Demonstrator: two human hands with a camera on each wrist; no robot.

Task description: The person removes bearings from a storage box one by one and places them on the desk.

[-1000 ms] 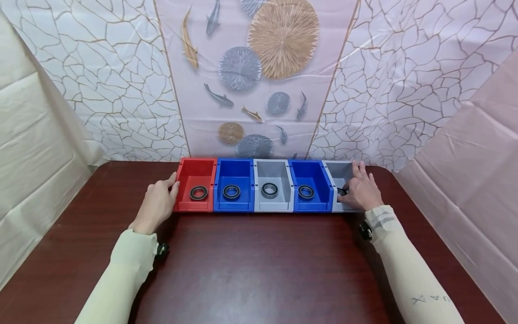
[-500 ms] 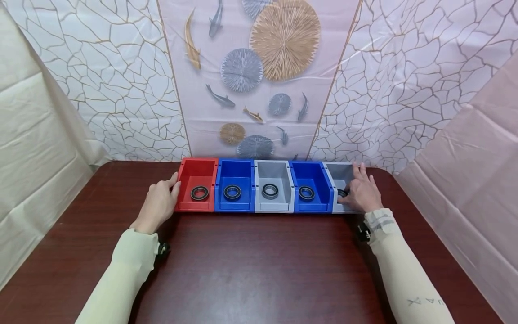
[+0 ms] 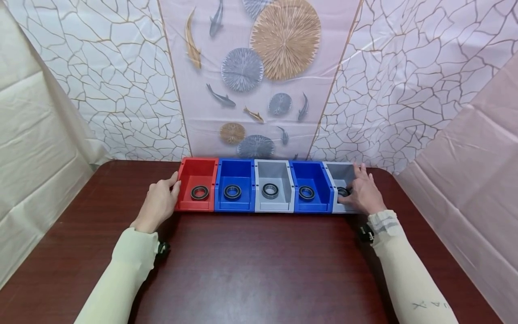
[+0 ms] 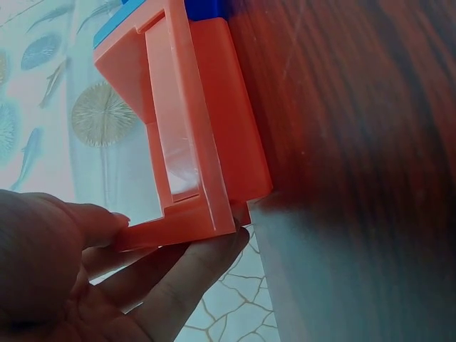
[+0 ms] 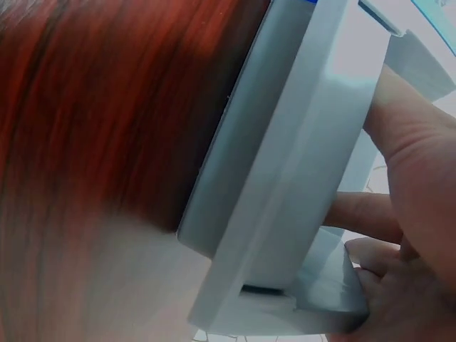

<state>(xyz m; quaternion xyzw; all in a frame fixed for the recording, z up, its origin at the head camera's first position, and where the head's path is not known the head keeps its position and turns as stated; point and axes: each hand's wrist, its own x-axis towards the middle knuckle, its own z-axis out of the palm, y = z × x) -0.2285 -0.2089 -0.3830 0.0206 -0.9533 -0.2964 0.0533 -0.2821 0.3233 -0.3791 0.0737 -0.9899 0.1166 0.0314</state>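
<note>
Five bins stand joined in one row, each with a ring-shaped bearing in it. At the left end, my left hand grips the side wall of the red bin, thumb at the rim and fingers against the outside. My right hand holds the outer wall of the right-end grey bin. Its thumb reaches inside, close to a partly hidden bearing. The right wrist view shows this grey bin's front lip near the fingers. Other bearings lie in the red bin, such as this black-rimmed bearing.
Between the end bins stand a blue bin, a middle grey bin and another blue bin. The row sits near the back of a dark wooden table. A patterned cloth hangs behind it.
Both hands stay at the ends of the row. The head view shifts slightly, and a little more of the right-end bearing shows beside the right thumb.
</note>
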